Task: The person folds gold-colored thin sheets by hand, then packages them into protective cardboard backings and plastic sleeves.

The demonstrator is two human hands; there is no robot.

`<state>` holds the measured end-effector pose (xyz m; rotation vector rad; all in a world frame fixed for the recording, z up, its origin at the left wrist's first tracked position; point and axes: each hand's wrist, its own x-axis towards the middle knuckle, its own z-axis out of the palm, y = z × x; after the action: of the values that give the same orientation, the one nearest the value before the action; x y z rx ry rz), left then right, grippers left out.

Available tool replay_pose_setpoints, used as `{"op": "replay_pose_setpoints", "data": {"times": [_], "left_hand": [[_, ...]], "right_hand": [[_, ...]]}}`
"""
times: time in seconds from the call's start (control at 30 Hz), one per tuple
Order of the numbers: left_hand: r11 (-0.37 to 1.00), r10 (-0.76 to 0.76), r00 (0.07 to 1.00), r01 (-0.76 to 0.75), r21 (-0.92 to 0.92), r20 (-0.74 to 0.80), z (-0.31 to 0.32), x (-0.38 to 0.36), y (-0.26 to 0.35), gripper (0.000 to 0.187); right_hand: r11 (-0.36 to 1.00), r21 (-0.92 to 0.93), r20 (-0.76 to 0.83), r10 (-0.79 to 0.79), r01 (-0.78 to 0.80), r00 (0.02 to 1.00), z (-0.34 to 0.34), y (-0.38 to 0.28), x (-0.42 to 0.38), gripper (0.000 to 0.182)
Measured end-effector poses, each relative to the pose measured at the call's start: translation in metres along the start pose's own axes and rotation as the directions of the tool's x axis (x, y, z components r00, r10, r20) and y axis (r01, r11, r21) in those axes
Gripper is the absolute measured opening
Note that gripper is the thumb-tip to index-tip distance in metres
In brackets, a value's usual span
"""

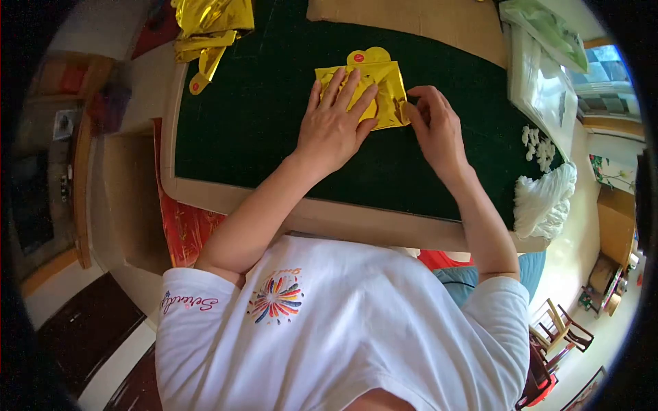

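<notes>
A shiny gold foil packet [392, 79] with a rounded tab and a small red dot at its top lies flat on the dark green table surface [260, 137]. Spread over the packet's left and middle part is my left hand [334, 127], fingers apart and palm down. At the packet's right edge, my right hand [435, 123] has its fingers curled, with thumb and index fingertip close to the lower right corner. Whether they pinch the foil cannot be made out.
Gold foil pieces [212, 27] are piled at the back left. Brown cardboard [418, 27] lies along the back edge. On the right are clear plastic bags [541, 89], small white pieces [539, 147] and a bundle of white string [545, 198].
</notes>
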<state>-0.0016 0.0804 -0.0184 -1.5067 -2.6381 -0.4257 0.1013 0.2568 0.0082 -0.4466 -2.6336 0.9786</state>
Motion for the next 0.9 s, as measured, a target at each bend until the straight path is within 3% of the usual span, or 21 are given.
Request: {"op": "replay_pose_setpoints", "data": {"times": [0.07, 0.13, 0.27, 0.43, 0.57, 0.63, 0.9], "left_hand": [[1.0, 0.017, 1.0, -0.018, 0.013, 0.016, -0.009, 0.004, 0.004, 0.05], [0.997, -0.02, 0.992, 0.01, 0.082, 0.121, -0.023, 0.011, 0.01, 0.047], [0.996, 0.01, 0.992, -0.022, 0.09, 0.126, -0.025, 0.024, 0.014, 0.046], [0.988, 0.082, 0.996, -0.077, -0.13, 0.036, -0.001, 0.023, 0.008, 0.053], [0.991, 0.13, 0.988, -0.128, -0.03, 0.088, -0.002, 0.023, 0.013, 0.061], [0.992, 0.119, 0.983, -0.114, -0.047, 0.141, -0.004, 0.025, 0.014, 0.058], [0.991, 0.13, 0.98, -0.129, -0.013, 0.149, -0.003, 0.026, 0.015, 0.056]], "right_hand": [[0.998, 0.062, 0.015, 0.021, -0.022, 1.0, -0.008, 0.007, 0.0, 0.019], [0.985, 0.139, 0.092, -0.119, 0.106, 0.989, -0.012, 0.014, -0.001, 0.017], [0.989, 0.13, 0.126, -0.091, 0.074, 0.988, -0.019, 0.014, -0.005, 0.015], [0.98, 0.181, 0.063, -0.092, 0.079, 0.994, -0.016, 0.015, -0.008, 0.008], [0.98, 0.2, 0.11, -0.013, -0.009, 0.994, -0.016, 0.015, -0.009, 0.009], [0.989, 0.132, 0.067, -0.069, 0.06, 0.995, -0.011, 0.015, -0.01, 0.011], [0.993, 0.071, 0.054, -0.1, 0.096, 0.993, -0.008, 0.013, -0.009, 0.013]]}}
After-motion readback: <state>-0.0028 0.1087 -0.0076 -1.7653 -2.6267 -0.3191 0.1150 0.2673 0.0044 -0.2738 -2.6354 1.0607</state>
